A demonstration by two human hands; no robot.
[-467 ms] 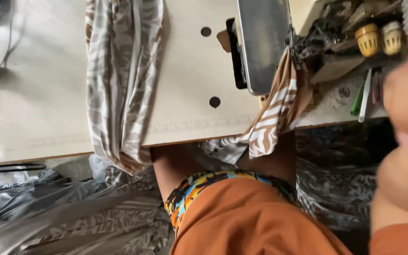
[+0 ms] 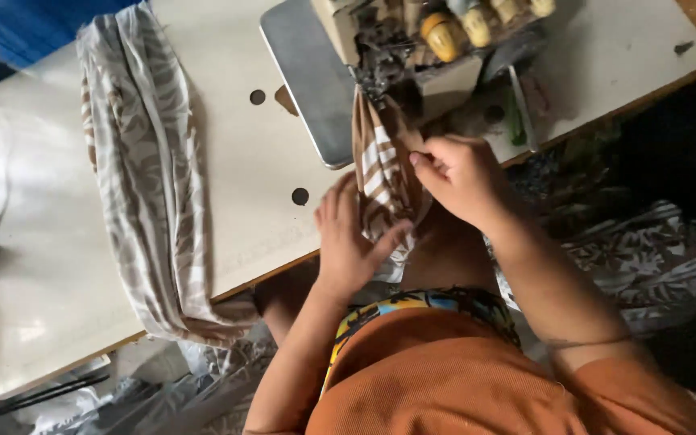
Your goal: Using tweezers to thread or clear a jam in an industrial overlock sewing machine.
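Hands: two, both bare, both on one strip of cloth at the front edge of the surface.
Left hand: lies flat over the strip, fingers spread, grip wide, pressing rather than pinching.
Right hand: grip narrow, fingertips pinched on the strip's right edge, just below the machine.
Strip: one, soft woven cloth, brown and cream stripes, gathered narrow where it runs up under the needle area, then hangs over the surface edge toward the lap.
Long cloth: one, same striped kind but paler, bunched in folds, draped across the surface and off its front edge; well apart from the hands.
Machine: one, metal, with a flat grey plate and three yellowish thread cones on top.
Surface: one, pale, smooth, with three round dark holes.
Floor: crumpled patterned cloth, dim.
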